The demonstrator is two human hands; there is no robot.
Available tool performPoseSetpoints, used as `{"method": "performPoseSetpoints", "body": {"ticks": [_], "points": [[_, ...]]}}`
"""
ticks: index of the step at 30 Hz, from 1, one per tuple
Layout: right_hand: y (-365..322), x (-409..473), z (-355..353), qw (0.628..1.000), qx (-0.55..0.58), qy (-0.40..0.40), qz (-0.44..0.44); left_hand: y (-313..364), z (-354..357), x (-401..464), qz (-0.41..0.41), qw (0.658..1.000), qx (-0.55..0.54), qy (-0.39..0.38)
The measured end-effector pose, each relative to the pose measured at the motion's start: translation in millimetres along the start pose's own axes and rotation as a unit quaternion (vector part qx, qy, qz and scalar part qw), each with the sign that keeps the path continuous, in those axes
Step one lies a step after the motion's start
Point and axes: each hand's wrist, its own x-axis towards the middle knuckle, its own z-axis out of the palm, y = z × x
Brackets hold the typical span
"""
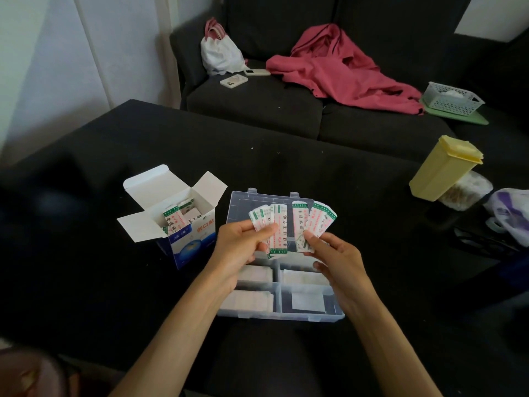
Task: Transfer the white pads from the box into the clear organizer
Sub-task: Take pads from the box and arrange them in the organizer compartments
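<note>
Left hand (243,242): raised above the clear organizer, fingers (264,232) curled round a fan of white pads (276,224), thumb across their fronts.
Right hand (333,253): raised beside the left, fingers (310,237) pinching a second fan of wrapped pads (317,222) at their lower ends.
White pads: paper-wrapped strips with green bands and red print; both fans held upright over the organizer's far half, the two bundles just apart.
Clear organizer (286,315): lid open and lying flat away from the person, on the counter below the hands; near compartments hold flat white packets.
Box (189,242): blue-and-white carton left of the organizer, flaps open, more wrapped pads standing inside.
Counter (86,224): covered in black cloth.
Yellow container (443,167): tilted, at the counter's right edge, beside a clear tub and a plastic bag.
Sofa (257,101): dark, behind the counter; carries a pink garment (343,70), a white bag (220,53), two phones and a white basket (450,98).
</note>
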Motion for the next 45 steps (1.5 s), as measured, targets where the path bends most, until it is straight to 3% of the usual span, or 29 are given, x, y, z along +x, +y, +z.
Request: {"method": "performPoseSetpoints", "body": {"ticks": [8, 14, 17, 19, 20, 22, 23, 24, 27, 30, 33, 36, 37, 38, 40, 41, 43, 45], "points": [[7.6, 0.5, 15.6, 0.999, -0.037, 0.002, -0.024, -6.9, 16.3, -3.7, 0.006, 0.999, -0.026, 0.035], [7.1, -1.1, 21.6, 0.998, 0.008, -0.059, 0.015, -8.9, 17.9, -1.9, -0.023, 0.998, -0.052, 0.013], [6.6, -2.4, 17.3, 0.999, -0.014, -0.042, -0.031, -3.6, 12.4, -3.1, -0.012, 1.0, -0.008, -0.013], [8.6, -4.5, 9.4, 0.982, -0.114, 0.015, -0.151, 2.9, 7.5, -0.9, -0.018, 0.996, 0.082, -0.034], [9.2, -4.1, 3.2, 0.938, -0.213, 0.061, -0.265, 6.9, 3.8, 1.0, -0.033, 0.992, 0.107, -0.049], [10.8, 0.4, -10.6, 0.776, -0.388, 0.103, -0.487, 14.6, -4.6, 4.4, -0.094, 0.989, 0.075, -0.089], [11.0, 2.2, -16.0, 0.701, -0.434, 0.097, -0.557, 17.2, -8.2, 4.9, -0.124, 0.985, 0.044, -0.111], [10.6, 3.3, -19.4, 0.649, -0.462, 0.087, -0.598, 19.5, -10.5, 3.8, -0.144, 0.98, 0.029, -0.135], [9.1, 9.7, -24.1, 0.57, -0.512, 0.064, -0.639, 19.5, -8.8, -1.6, -0.127, 0.966, 0.135, -0.181], [9.9, 15.1, -23.2, 0.549, -0.529, 0.049, -0.645, 10.6, -1.1, -1.4, -0.019, 0.963, 0.226, -0.145], [3.7, 15.0, -18.7, 0.571, -0.522, 0.031, -0.632, -1.5, 3.2, 2.7, 0.121, 0.958, 0.244, -0.09], [1.6, 13.2, -18.8, 0.64, -0.51, -0.015, -0.574, -10.5, 4.7, 8.4, 0.18, 0.944, 0.269, -0.064], [2.4, 12.3, -20.1, 0.682, -0.497, -0.025, -0.536, -11.9, 3.9, 9.9, 0.188, 0.94, 0.278, -0.058], [1.7, 9.5, -21.0, 0.749, -0.457, -0.033, -0.478, -12.6, 2.6, 10.6, 0.196, 0.937, 0.285, -0.053], [-6.2, 1.3, -20.3, 0.916, -0.275, -0.052, -0.287, -11.8, 1.0, 10.5, 0.215, 0.932, 0.286, -0.049], [-10.6, -0.4, -19.1, 0.968, -0.157, -0.083, -0.177, -11.4, 1.3, 9.8, 0.224, 0.931, 0.283, -0.049], [-15.8, 1.7, -16.5, 0.991, -0.016, -0.135, -0.021, -11.6, 2.9, 9.1, 0.233, 0.931, 0.277, -0.052], [-14.9, 3.8, -13.5, 0.988, -0.029, -0.151, -0.004, -14.4, 5.4, 10.1, 0.232, 0.928, 0.284, -0.063]]}}
